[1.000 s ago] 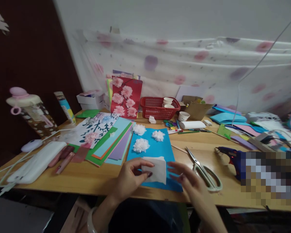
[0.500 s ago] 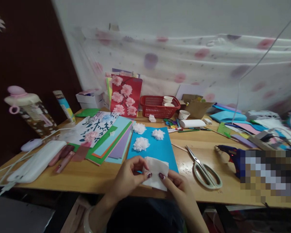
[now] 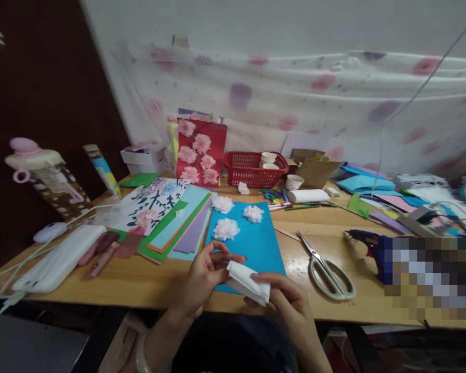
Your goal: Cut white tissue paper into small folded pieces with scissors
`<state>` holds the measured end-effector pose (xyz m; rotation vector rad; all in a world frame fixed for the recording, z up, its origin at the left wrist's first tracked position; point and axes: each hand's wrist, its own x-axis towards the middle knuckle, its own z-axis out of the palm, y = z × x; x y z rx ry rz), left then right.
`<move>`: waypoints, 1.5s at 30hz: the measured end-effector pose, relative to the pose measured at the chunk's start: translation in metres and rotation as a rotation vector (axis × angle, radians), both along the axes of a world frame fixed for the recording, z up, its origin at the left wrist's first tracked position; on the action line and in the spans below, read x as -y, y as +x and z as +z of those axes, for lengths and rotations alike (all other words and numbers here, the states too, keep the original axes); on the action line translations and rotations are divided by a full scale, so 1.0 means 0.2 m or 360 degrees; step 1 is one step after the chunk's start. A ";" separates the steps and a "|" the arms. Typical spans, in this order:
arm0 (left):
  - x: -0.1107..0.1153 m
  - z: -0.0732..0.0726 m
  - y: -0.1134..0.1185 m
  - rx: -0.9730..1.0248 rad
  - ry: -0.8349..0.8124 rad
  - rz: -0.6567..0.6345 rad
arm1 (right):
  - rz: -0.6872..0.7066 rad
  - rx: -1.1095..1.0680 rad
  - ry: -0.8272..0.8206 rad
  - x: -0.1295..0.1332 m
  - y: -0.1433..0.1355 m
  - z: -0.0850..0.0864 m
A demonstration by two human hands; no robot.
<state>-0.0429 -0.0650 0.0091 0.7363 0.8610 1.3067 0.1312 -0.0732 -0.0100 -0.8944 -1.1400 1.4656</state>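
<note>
Between my two hands is a white folded tissue (image 3: pixel 245 280), held above the near edge of a blue sheet of paper (image 3: pixel 258 243). My left hand (image 3: pixel 204 280) pinches its left end, with the index finger stretched out over it. The fingers of my right hand (image 3: pixel 285 295) grip the right end from above and below. On the blue sheet sit three white ruffled paper flowers, the nearest a fluffy white flower (image 3: pixel 226 229). Right of the sheet lie scissors (image 3: pixel 326 272) with pale green handles, their blades partly apart.
A glue gun (image 3: pixel 368 248) lies at the right, partly covered by a blurred patch. Behind stand a red basket (image 3: pixel 252 171) with paper cups and a red card (image 3: pixel 202 150) with pink flowers. Coloured papers (image 3: pixel 186 228), a white power bank (image 3: pixel 60 259) and a bottle (image 3: pixel 46 176) occupy the left.
The tissue was spread flat facing me; now it is folded over into a narrower strip and tilted. My left index finger has stretched out, and my right fingers have shifted over the top edge.
</note>
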 end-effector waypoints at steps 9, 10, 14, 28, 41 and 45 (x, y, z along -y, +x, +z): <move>0.02 0.00 0.06 0.0338 -0.0109 -0.0006 | -0.0200 0.0067 0.0072 -0.01 0.01 -0.03; 0.02 0.01 0.06 0.0298 -0.0091 0.0025 | -0.0210 0.0097 0.0087 -0.01 0.01 -0.03; 0.02 0.02 0.07 0.0099 -0.0077 0.0137 | -0.0158 0.0211 0.0154 0.00 0.00 -0.05; 0.02 0.01 0.06 -0.0016 -0.0198 0.0095 | -0.0107 0.0503 0.0676 -0.01 0.03 -0.05; 0.04 -0.03 0.11 0.0001 0.0063 0.0192 | -0.0282 0.0848 0.1087 -0.02 0.03 -0.10; 0.04 -0.03 0.12 0.0049 -0.0018 0.0206 | -0.0301 0.0909 0.1252 -0.02 0.03 -0.10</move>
